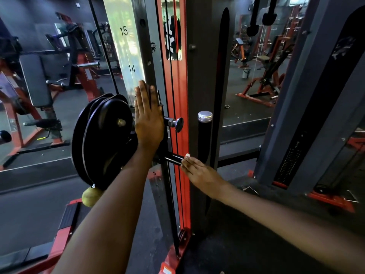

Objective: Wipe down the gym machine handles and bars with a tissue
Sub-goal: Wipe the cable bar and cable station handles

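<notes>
Your right hand [199, 173] reaches to the short black bar [173, 158] that sticks out from the carriage, and its fingers curl on the bar's end. Only a small white piece of the tissue [187, 155] shows above your fingertips; the rest is hidden under the hand, so how it is folded cannot be told. Your left hand [148, 117] lies flat with straight fingers on the carriage, against the numbered upright [128, 56], and it covers what is behind it. The marks 15 and 14 are readable on the upright; lower numbers are hidden by your hand.

Just left of your left hand is a black pulley wheel [104, 139], with a yellowish ball [91, 196] hanging under it. A black adjustment knob [176, 124] stands between your hands, and a black upright handle with silver cap [205, 135] is near the right hand. The red column [180, 95] runs down to a dark rubber floor [29, 214]. Mirrors [252, 76] show red and black machines, blurred and hard to make out.
</notes>
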`<state>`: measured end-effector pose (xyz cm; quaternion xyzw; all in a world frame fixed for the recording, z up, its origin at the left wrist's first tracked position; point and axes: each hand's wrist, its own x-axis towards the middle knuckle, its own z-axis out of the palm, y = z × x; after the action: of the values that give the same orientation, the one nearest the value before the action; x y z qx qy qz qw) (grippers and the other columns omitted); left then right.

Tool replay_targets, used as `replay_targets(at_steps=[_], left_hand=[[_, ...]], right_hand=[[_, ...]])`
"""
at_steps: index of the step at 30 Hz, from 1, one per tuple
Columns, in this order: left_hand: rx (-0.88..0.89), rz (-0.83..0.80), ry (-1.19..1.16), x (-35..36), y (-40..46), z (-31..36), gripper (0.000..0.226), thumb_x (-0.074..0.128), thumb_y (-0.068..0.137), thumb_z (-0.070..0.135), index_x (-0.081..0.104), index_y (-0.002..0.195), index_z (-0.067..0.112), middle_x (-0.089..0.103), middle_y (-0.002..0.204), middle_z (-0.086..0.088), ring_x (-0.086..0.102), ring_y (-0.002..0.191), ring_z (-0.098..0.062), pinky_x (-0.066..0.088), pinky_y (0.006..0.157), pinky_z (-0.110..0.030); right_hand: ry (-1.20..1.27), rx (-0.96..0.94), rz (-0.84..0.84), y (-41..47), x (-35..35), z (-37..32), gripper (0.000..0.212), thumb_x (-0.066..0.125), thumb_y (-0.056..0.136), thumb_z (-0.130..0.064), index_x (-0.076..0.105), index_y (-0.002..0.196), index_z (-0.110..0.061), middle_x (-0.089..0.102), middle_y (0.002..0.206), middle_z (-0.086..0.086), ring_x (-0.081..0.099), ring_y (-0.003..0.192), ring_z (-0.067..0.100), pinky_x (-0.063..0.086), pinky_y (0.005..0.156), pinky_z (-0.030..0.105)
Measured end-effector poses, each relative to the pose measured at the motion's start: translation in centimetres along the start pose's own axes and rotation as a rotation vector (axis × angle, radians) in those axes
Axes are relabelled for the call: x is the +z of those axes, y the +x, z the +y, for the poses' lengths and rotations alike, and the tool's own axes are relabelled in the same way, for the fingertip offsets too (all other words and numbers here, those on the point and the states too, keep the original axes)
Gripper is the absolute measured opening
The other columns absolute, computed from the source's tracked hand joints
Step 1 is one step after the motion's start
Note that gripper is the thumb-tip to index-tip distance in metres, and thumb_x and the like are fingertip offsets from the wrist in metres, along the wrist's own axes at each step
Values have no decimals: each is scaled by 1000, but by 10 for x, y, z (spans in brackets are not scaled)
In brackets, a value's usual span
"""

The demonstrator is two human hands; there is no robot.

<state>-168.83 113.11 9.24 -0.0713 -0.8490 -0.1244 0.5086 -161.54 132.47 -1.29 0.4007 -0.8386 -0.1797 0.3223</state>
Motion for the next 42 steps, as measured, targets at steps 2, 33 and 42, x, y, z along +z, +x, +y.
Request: replay_targets(at_steps=[2,33,42], left_hand=[[-2,3,1,0,1,0,66,48,99,7,10,153,3,10,158,-28,9,147,-41,39,109,-49],[17,2,-20,-1,-1,-2,78,53,97,9,1,154,5,-1,159,-24,-1,149,-37,25,118,-49],[22,-4,-24,-5,-2,0,77,53,95,5,3,153,3,2,159,-26,2,148,-39,26,117,-50]], right_hand=[[130,-49,48,-26,-6,16,50,52,77,2,57,126,-3,54,135,14,47,129,23,28,112,36],[591,315,495,32,-91,85,28,41,95,0,65,107,6,64,114,16,57,116,24,36,109,22],[879,826,806,31,-89,87,39,40,88,9,58,122,2,57,124,5,53,118,11,40,103,18]])
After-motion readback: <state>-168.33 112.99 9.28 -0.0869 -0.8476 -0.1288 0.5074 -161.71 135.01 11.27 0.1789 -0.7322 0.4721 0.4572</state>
